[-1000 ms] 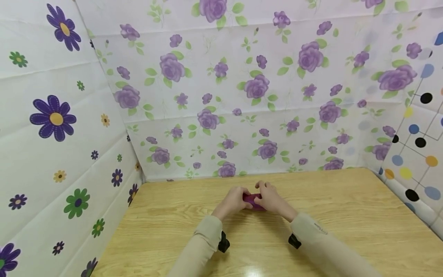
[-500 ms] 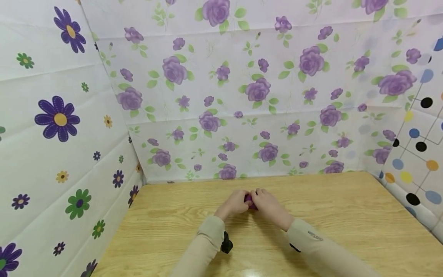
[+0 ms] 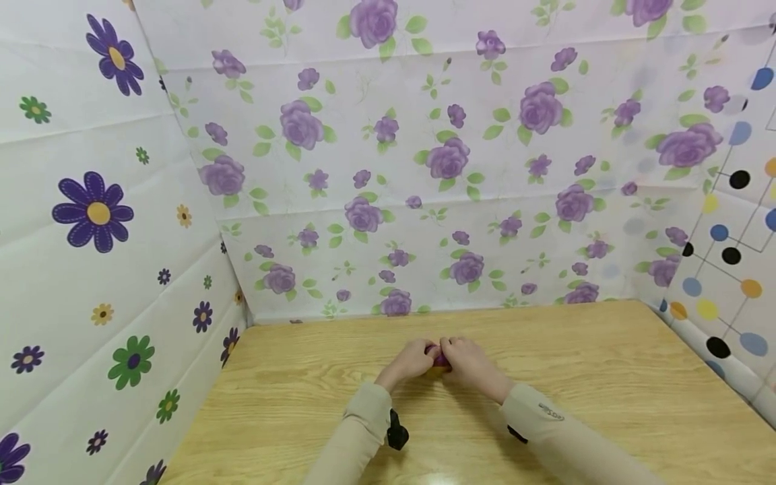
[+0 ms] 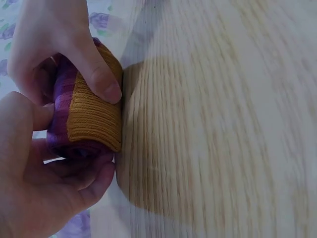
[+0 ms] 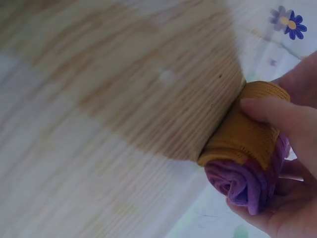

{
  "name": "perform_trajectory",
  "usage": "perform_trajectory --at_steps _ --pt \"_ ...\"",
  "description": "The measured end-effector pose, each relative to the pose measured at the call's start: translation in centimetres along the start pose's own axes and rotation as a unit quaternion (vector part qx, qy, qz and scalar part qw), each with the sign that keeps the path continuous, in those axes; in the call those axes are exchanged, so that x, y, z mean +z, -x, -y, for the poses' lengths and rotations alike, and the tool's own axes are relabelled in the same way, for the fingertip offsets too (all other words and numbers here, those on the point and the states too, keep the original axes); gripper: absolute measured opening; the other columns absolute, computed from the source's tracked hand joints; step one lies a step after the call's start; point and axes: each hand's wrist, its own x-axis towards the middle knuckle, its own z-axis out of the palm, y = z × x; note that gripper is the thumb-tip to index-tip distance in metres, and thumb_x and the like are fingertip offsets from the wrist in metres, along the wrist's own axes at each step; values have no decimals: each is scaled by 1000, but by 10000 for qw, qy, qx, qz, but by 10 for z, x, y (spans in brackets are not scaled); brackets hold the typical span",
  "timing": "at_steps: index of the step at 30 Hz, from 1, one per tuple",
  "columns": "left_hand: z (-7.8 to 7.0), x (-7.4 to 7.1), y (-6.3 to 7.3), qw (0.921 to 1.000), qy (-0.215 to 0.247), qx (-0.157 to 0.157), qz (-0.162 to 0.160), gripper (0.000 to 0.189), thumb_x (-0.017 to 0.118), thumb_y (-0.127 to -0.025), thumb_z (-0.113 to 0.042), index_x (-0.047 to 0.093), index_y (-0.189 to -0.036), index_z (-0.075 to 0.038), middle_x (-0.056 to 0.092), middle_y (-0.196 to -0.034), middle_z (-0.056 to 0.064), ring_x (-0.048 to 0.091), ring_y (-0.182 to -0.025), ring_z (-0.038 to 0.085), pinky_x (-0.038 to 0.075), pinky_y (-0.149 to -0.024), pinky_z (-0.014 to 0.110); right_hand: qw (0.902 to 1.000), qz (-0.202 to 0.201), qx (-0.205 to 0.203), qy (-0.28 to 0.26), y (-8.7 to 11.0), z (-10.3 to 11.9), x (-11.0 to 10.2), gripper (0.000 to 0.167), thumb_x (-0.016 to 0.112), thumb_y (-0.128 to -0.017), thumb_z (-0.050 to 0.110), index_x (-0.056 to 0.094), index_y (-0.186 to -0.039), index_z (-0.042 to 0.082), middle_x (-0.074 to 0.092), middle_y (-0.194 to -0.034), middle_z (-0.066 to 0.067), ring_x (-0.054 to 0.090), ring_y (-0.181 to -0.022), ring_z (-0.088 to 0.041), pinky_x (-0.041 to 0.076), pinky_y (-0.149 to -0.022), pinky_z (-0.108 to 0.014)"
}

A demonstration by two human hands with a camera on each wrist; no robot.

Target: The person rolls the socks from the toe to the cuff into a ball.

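Observation:
Between both hands, a rolled-up sock (image 3: 440,360) stands on the table, its knit purple with a mustard ribbed cuff. My left hand (image 3: 411,362) grips its left end; in the left wrist view, the fingers of that left hand (image 4: 54,183) curl under the coiled end. Opposite, my right hand (image 3: 471,365) holds the right part. In the right wrist view, the right hand (image 5: 292,148) has its thumb across the mustard cuff (image 5: 237,131) and fingers beneath the purple coil (image 5: 237,183). The hands hide much of the roll in the head view.
The wood-grain table (image 3: 303,391) reaches back to a wall of rose-printed cloth (image 3: 388,168). A daisy-printed cloth (image 3: 157,229) borders the left side, a dotted cloth (image 3: 727,296) the right. A small black device (image 3: 397,431) sits at the left wrist.
The right hand has come down and in toward the left, fingers now round the sock. Less purple shows between the hands, and mustard now faces the near side.

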Motion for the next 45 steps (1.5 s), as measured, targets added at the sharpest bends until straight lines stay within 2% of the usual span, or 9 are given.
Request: perform_trajectory --at_steps 5,10,16,21,25,31,40,42,45 --pt "0 -1 4 9992 304 -101 240 32 43 -103 -27 63 -91 -6 49 -71 0 43 -62 12 35 -56 24 9986 308 153 -412 3 -5 1 36 81 -70 26 60 -93 8 60 -78 -3 56 -68 -16 47 -59 -31" --pt "3 -2 8 9965 767 -173 268 41 41 -103 -35 66 -103 -3 62 -89 5 50 -73 12 41 -64 25 9908 505 432 -1183 6 -10 0 31 78 -71 30 61 -88 11 58 -73 4 49 -59 -7 40 -51 -23" --pt "3 -7 12 9729 2281 -290 231 49 44 -101 -44 65 -113 -1 56 -78 0 50 -67 9 47 -66 29 9650 279 628 -2531 7 -23 -6 24 74 -76 27 64 -84 7 59 -68 3 47 -53 -5 39 -47 -21" --pt "2 -10 10 9411 3352 -140 424 52 52 -98 -43 58 -128 -1 64 -101 4 64 -87 9 54 -89 38 9362 243 935 -3381 5 -32 -9 24 72 -83 28 68 -92 5 64 -72 1 53 -53 -7 45 -46 -22" --pt "0 -10 11 9267 3725 -177 458 59 59 -96 -39 47 -139 0 58 -131 15 62 -113 22 51 -96 40 9085 412 1276 -3958 4 -33 -13 31 69 -88 32 69 -100 3 67 -73 -3 56 -52 -11 47 -45 -26" --pt "-1 -8 12 8992 4334 -258 540 64 68 -91 -19 39 -146 -6 53 -135 19 60 -117 25 49 -98 37 8585 670 1915 -4709 4 -34 -18 41 64 -91 41 67 -107 4 65 -74 -4 54 -55 -12 49 -51 -34" --pt "-5 -4 10 9050 4253 -83 42 47 66 -93 -22 55 -131 4 64 -122 16 64 -104 15 48 -100 39 7656 1062 1816 -6080 5 -33 -23 54 54 -97 42 59 -119 -6 69 -89 -5 55 -64 -10 47 -60 -26" --pt "-6 -3 9 8978 4403 -109 -66 47 65 -93 -19 54 -131 6 63 -122 18 64 -104 17 48 -100 40 7555 1151 1749 -6208 5 -31 -27 56 52 -98 43 56 -125 -6 69 -99 -6 60 -76 -11 52 -72 -31" --pt "-7 -1 9 8823 4697 -182 -249 51 65 -93 -16 49 -136 7 60 -126 22 64 -109 24 50 -97 41 7710 1073 1726 -6036 6 -29 -33 56 51 -99 42 53 -132 -3 67 -115 -11 63 -98 -17 47 -94 -45"
